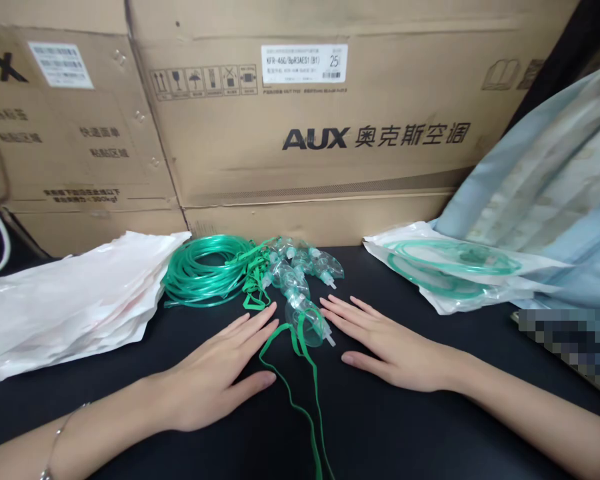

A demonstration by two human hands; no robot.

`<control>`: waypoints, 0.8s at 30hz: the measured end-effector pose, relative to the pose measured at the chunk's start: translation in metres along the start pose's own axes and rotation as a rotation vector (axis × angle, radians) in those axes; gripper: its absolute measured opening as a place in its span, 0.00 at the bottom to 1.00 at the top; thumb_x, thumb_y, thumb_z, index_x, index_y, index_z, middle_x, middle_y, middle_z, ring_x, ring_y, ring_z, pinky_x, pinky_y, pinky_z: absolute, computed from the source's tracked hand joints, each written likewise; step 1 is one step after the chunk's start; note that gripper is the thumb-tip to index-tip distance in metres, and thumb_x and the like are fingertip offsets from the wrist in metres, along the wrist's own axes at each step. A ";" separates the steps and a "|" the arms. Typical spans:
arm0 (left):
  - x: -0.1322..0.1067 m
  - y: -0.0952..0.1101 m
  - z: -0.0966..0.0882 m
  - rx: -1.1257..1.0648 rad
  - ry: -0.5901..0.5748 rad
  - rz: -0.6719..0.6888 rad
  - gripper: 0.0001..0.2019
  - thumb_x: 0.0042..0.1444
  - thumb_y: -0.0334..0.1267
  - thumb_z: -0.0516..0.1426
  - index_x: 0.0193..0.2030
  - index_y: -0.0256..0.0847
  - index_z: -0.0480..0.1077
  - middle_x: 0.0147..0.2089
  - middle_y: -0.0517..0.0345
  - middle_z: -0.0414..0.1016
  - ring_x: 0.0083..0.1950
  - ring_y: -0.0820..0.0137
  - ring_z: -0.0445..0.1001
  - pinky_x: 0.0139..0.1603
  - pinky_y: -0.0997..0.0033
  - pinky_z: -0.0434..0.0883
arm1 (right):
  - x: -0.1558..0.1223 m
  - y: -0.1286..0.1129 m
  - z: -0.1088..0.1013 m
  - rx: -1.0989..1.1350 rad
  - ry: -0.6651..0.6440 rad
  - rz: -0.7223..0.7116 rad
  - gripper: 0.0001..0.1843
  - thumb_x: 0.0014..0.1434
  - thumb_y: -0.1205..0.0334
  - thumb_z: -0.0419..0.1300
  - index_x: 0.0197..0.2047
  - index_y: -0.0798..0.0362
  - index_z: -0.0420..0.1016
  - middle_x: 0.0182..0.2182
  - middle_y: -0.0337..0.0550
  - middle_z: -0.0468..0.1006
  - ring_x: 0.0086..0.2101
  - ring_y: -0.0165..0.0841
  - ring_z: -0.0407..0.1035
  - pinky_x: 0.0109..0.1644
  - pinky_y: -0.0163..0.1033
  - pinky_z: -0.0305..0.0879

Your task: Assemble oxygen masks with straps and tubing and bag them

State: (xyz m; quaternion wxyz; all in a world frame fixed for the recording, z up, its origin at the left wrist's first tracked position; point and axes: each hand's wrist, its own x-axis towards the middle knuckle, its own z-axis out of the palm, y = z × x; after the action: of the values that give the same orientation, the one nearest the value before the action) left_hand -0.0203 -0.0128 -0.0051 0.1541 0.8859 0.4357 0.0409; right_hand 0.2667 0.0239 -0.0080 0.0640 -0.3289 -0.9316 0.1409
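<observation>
Rests left hand [203,377], lower left, and right hand [403,353], lower right, palm-down on black table [400,440], with fingers outstretched, empty, apparently to leave clear masks [296,285] near frame centre uncovered.

Bright green straps [257,270], green tubing [200,281], white packets [75,300], black tabletop [400,440].

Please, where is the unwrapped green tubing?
In the head view, the green coil lies left of centre, between the white packets and clear masks.

Masks [296,285] lie before a carton [320,177], tubing [187,281] left, a packet [445,267] right.
</observation>
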 end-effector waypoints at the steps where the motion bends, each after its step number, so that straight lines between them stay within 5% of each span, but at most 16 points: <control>1: -0.001 0.000 0.000 -0.002 -0.002 -0.008 0.27 0.60 0.49 0.43 0.65 0.50 0.41 0.69 0.58 0.31 0.68 0.58 0.37 0.63 0.51 0.48 | 0.000 -0.001 -0.001 0.001 -0.010 0.005 0.32 0.61 0.50 0.46 0.65 0.51 0.41 0.64 0.44 0.41 0.63 0.40 0.36 0.64 0.56 0.30; 24: 0.002 -0.001 0.000 0.013 0.038 0.081 0.28 0.60 0.49 0.44 0.66 0.46 0.41 0.68 0.57 0.38 0.68 0.63 0.39 0.65 0.54 0.46 | 0.001 -0.002 -0.002 -0.080 -0.052 0.039 0.33 0.61 0.47 0.43 0.65 0.52 0.41 0.64 0.43 0.40 0.63 0.40 0.34 0.64 0.56 0.32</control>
State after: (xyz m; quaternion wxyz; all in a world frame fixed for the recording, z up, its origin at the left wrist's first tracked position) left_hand -0.0199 -0.0112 -0.0053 0.1382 0.9028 0.4027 0.0608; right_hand 0.2650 0.0240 -0.0052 0.0240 -0.3457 -0.9312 0.1134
